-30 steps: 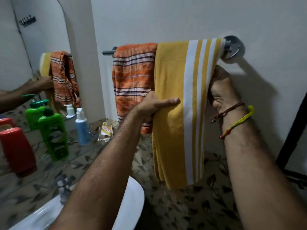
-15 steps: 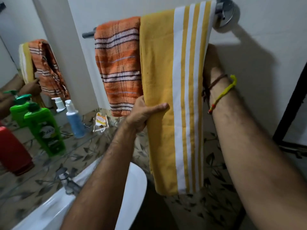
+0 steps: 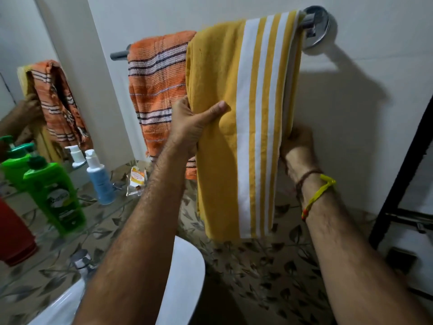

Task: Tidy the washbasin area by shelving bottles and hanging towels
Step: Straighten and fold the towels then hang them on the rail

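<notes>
Hanging folded over the chrome towel rail (image 3: 311,21), the yellow towel (image 3: 218,141) showed a plain mustard panel on its left and white bands alternating with yellow stripes along its right side, its lower edge ending above the patterned tiles (image 3: 269,261). The left hand (image 3: 189,125) gripped the towel's left edge, thumb laid flat across the front and fingers tucked behind the cloth. The right hand (image 3: 297,146) held the right edge from behind, its fingers hidden by the fabric. Just beside it on the same rail hung an orange striped towel (image 3: 157,90), touching the yellow one. On the shelf to the left stood a green bottle (image 3: 55,195) and a blue bottle (image 3: 99,181), near the white washbasin (image 3: 185,277).
</notes>
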